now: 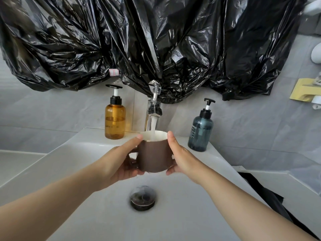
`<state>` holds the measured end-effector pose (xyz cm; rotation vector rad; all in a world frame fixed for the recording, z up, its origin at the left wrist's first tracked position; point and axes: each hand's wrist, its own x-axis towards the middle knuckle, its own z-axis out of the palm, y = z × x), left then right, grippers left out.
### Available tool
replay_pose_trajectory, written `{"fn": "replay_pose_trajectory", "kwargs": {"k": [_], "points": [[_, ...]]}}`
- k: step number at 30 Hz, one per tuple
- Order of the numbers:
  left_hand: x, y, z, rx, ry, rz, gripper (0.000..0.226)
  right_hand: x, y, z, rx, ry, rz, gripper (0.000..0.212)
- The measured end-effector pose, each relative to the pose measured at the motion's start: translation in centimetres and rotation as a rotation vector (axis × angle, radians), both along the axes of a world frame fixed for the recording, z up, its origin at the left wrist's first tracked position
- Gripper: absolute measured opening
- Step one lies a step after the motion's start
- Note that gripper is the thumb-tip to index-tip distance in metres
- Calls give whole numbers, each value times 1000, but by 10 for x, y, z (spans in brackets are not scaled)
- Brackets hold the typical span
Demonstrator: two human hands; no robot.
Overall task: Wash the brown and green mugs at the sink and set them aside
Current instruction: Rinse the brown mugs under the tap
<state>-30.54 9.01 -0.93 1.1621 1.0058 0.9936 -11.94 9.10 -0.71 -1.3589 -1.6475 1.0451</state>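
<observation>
So far the washing looked barely begun. The brown mug (153, 158) was held upright over the sink (83, 171), right under the tap (152, 113), and a stream of water (154, 126) ran straight into its white inside. The left hand (119, 164) gripped it on the handle side, thumb up by the rim. The right hand (180, 157) clasped the opposite wall, with its fingers curled under the base. Judging by that, the mug was only being filled or rinsed. Emptying it and setting it aside were left to do, and the green mug was nowhere in view.

The sink was white, with a dark round drain (143, 200) below the mug. On its back ledge an amber pump bottle (115, 119) stood left of the tap and a blue-grey pump bottle (200, 131) stood right of it. Grey tiles (260, 127) lined the wall, and crinkled black plastic sheeting (156, 40) hung above the tap.
</observation>
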Motion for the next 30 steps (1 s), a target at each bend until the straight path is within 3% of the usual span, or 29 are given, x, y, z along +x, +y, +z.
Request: {"fn": "replay_pose_trajectory", "kwargs": {"k": [4,8,13,16,20,25,30], "points": [[-2,3,2,42,17,52,31,-4,-2,-1,-114,92,26,71],[-7,5,0,39,32,95,29,-4,-2,1,-112,163,-3,60],[-4,5,-3,-9,-31,97,29,2,-2,4,-32,-46,-123,60],[-1,5,-5,-34,-98,93,29,2,2,3,-56,26,-81,62],[-1,5,-4,-78,-98,99,33,-8,-2,3,-221,352,62,55],[2,2,-1,23,-7,62,36,-7,-5,4,-181,297,-6,53],[-1,3,-2,141,100,88,61,-6,-5,3,-156,308,-53,48]]}}
